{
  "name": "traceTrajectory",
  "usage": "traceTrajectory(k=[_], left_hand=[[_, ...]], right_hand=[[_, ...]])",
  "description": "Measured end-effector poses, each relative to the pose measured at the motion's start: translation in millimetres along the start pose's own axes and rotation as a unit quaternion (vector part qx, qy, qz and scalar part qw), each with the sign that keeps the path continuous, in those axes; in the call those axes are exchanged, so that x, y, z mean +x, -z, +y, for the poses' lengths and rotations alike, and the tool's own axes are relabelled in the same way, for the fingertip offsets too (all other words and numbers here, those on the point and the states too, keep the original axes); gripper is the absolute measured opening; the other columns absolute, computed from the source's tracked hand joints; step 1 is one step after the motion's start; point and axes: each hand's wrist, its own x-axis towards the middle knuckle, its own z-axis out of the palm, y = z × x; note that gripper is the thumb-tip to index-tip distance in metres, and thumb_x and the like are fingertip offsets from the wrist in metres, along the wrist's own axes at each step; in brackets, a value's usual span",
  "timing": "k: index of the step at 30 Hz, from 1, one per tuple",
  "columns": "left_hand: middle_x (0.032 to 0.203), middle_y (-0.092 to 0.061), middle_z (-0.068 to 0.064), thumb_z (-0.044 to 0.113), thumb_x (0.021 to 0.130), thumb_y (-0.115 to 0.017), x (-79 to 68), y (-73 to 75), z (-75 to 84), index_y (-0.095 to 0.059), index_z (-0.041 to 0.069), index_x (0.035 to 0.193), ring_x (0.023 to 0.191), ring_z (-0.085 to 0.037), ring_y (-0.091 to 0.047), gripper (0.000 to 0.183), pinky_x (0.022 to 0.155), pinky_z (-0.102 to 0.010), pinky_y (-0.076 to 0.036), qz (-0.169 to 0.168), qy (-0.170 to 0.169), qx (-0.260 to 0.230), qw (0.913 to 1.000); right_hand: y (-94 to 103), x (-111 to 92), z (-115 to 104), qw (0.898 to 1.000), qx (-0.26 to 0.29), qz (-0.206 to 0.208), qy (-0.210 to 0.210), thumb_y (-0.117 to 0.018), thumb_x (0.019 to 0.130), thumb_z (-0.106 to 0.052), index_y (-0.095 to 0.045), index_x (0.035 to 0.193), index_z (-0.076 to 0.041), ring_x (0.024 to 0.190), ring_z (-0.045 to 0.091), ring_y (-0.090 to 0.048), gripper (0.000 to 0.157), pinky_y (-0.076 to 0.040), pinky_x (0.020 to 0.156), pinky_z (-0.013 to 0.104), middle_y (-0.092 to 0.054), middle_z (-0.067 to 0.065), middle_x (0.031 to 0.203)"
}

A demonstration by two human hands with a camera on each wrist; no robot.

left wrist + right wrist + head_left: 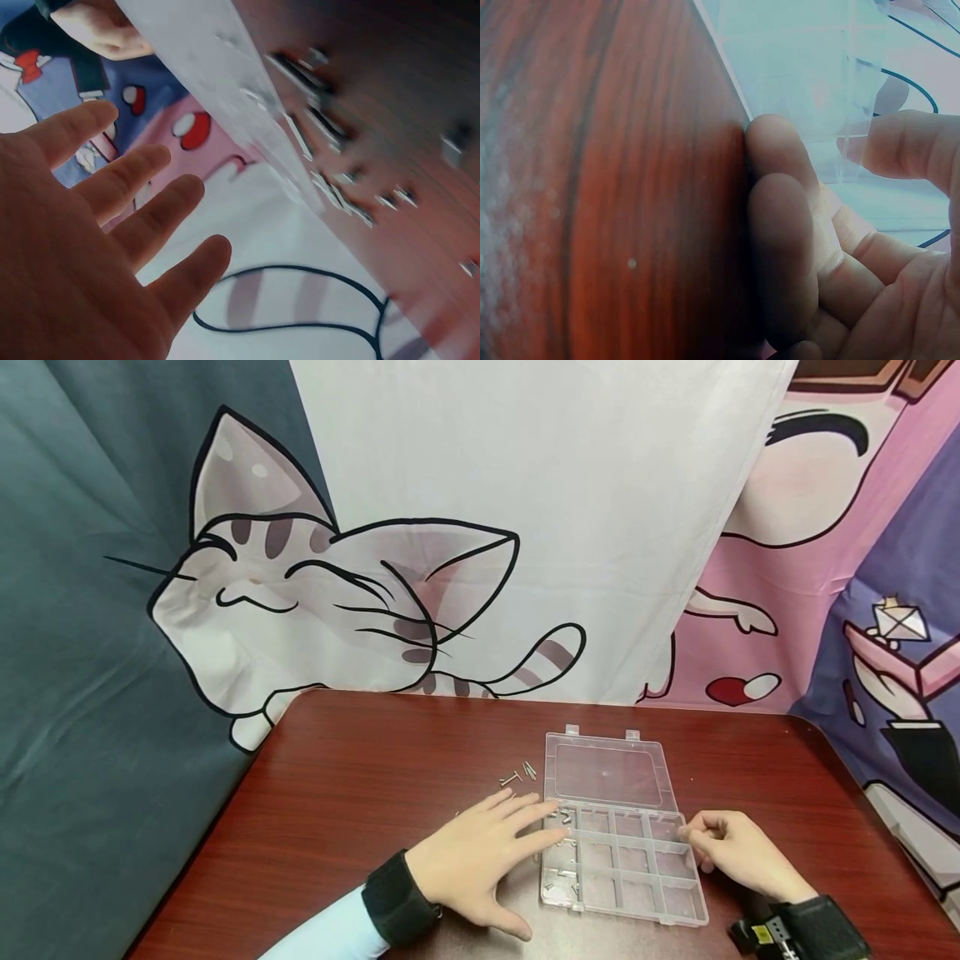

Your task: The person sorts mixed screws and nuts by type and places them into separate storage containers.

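Note:
A clear plastic compartment box [636,842] lies on the table with its lid [607,770] folded back, away from me. Small metal screws [564,817] sit in its left-hand compartments. My left hand [480,852] hovers palm down with fingers spread, its fingertips overlapping the box's left side in the head view; nothing is in its grasp. At the opposite side, my right hand [738,852] pinches the box's right edge between thumb and curled fingers. The right wrist view shows the thumb [900,146] over the box and two fingers against its side.
Loose screws [511,778] lie on the brown table [360,777] left of the lid. More metal pieces [326,127] appear beside the box in the left wrist view, blurred. A printed cloth [525,468] with a cat drawing hangs behind the table's far edge.

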Motion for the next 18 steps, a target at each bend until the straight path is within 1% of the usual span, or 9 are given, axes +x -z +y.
traceTrajectory(k=[3, 6, 8, 11, 13, 15, 18], left_hand=[[0.163, -0.026, 0.0, 0.089, 0.072, -0.044, -10.1, 0.3, -9.0, -0.03, 0.027, 0.159, 0.147, -0.022, -0.028, 0.108, 0.117, -0.046, -0.02, 0.008, 0.017, 0.0, 0.9998], [0.156, -0.038, -0.002, 0.084, 0.072, -0.052, -19.3, -0.9, -18.8, -0.039, 0.025, 0.155, 0.141, -0.02, -0.037, 0.103, 0.114, -0.043, -0.028, 0.02, 0.03, 0.005, 0.9993], [0.149, -0.045, -0.001, 0.077, 0.072, -0.061, -24.7, -2.3, -25.2, -0.048, 0.022, 0.149, 0.134, -0.017, -0.043, 0.095, 0.11, -0.038, -0.034, 0.028, 0.035, 0.009, 0.999], [0.131, -0.055, 0.003, 0.064, 0.07, -0.072, -31.5, -4.3, -32.7, -0.059, 0.02, 0.136, 0.117, -0.013, -0.052, 0.08, 0.099, -0.032, -0.042, 0.033, 0.037, 0.011, 0.9987], [0.119, -0.057, 0.006, 0.055, 0.07, -0.076, -35.1, -6.0, -36.5, -0.064, 0.02, 0.127, 0.105, -0.011, -0.054, 0.068, 0.092, -0.03, -0.045, 0.027, 0.038, 0.017, 0.9987], [0.106, -0.056, 0.008, 0.048, 0.07, -0.077, -38.3, -8.0, -39.1, -0.067, 0.021, 0.118, 0.093, -0.01, -0.054, 0.056, 0.086, -0.028, -0.046, 0.017, 0.04, 0.026, 0.9987], [0.095, -0.052, 0.009, 0.04, 0.072, -0.077, -42.0, -11.1, -42.0, -0.069, 0.021, 0.106, 0.083, -0.009, -0.052, 0.04, 0.078, -0.028, -0.047, 0.003, 0.043, 0.037, 0.9984]], right_hand=[[0.2, 0.4, -0.2, 1.0, 0.002, 0.0, 0.0, -0.062, 0.093, -0.038, -0.065, 0.083, -0.008, 0.059, 0.016, -0.059, 0.032, -0.046, 0.059, 0.028, -0.06, 0.002, 0.063], [0.2, 0.6, -0.2, 1.0, 0.002, 0.002, -0.002, -0.062, 0.093, -0.038, -0.065, 0.083, -0.008, 0.059, 0.016, -0.059, 0.032, -0.046, 0.06, 0.029, -0.06, 0.003, 0.064], [0.1, 0.8, -0.5, 1.0, 0.001, 0.006, -0.005, -0.062, 0.093, -0.037, -0.065, 0.083, -0.008, 0.059, 0.016, -0.059, 0.031, -0.046, 0.06, 0.029, -0.059, 0.003, 0.063], [-0.1, 0.7, -0.8, 1.0, -0.002, 0.011, -0.007, -0.062, 0.093, -0.037, -0.065, 0.082, -0.008, 0.059, 0.016, -0.059, 0.031, -0.046, 0.06, 0.029, -0.059, 0.003, 0.063], [-0.2, 0.5, -1.0, 1.0, -0.003, 0.012, -0.008, -0.062, 0.093, -0.037, -0.065, 0.082, -0.008, 0.059, 0.016, -0.059, 0.031, -0.046, 0.06, 0.029, -0.059, 0.003, 0.063], [-0.3, 0.2, -1.0, 1.0, -0.002, 0.011, -0.007, -0.062, 0.093, -0.037, -0.065, 0.082, -0.008, 0.059, 0.016, -0.059, 0.031, -0.046, 0.06, 0.028, -0.059, 0.003, 0.063], [-0.5, 0.2, -0.6, 1.0, -0.002, 0.009, -0.005, -0.062, 0.093, -0.037, -0.065, 0.082, -0.008, 0.059, 0.016, -0.059, 0.031, -0.046, 0.06, 0.029, -0.059, 0.002, 0.063]])
